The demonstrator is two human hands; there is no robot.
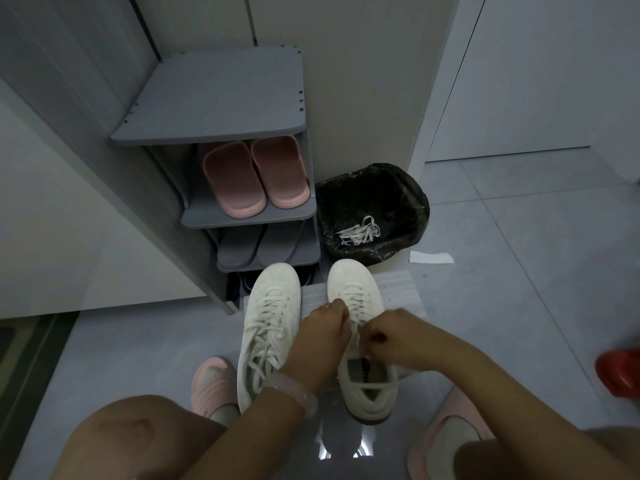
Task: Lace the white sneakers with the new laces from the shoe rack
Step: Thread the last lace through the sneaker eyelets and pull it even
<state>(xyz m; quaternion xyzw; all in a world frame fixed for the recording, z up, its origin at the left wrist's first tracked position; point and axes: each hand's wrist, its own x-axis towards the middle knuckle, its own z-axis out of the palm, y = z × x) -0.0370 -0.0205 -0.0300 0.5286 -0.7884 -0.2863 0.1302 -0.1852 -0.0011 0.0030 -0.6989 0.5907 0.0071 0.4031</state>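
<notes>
Pinching the lace [354, 324] of the right-side white sneaker [363, 341], both hands meet over its tongue: left hand [323, 336] and right hand [389, 342] curl on the lace ends. Just left of them sits the other sneaker [268, 327], laced. Beyond the hands, a black-lined bin [372, 213] holds discarded laces [358, 232], beside a grey shoe rack [221, 109] holding pink slippers [254, 174].
</notes>
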